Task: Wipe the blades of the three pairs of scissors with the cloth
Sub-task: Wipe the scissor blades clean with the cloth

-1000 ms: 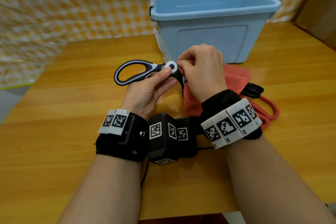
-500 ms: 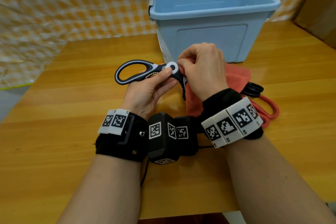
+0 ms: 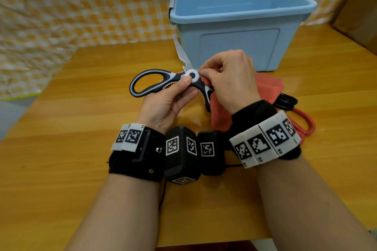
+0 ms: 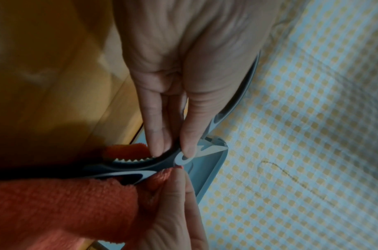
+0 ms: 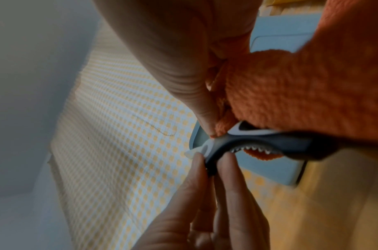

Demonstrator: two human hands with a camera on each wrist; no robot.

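Near: left hand [image 3: 165, 104] pinches the shears [image 3: 163, 82] at the pivot, thumb on the white pivot disc, fingers under the dark handle neck. The shears are off the table [image 3: 61, 149], spread wide; one handle loop points left, the other handle drops under the right hand. Grip is fingertips only, no finger through a loop.

Right hand [image 3: 230, 79] is curled round a fold of the cloth [image 3: 267, 89] and pinches it against the metal just beside the pivot. The rest of the cloth trails under the wrist onto the table.

One bare blade [image 3: 181, 54] stands up and away, tip close to the tub [image 3: 234, 32]. The second blade is hidden by the right hand; cannot tell where its edge lies.

Right of the cloth: black scissors [image 3: 285, 102] and red scissors [image 3: 304, 122] lie on the table, partly under the cloth. Judged not yet wiped.

Risks, as judged:
- Fingertips work next to open edges; a wipe drawn toward the edge could cut through the fold.
- The pinch at the pivot may let the blades swing shut on the cloth or a finger.
- The serrated handle teeth could snag the pile.
- The trailing cloth could drag the black scissors.
- The tip could strike the tub if the shears tilt forward.
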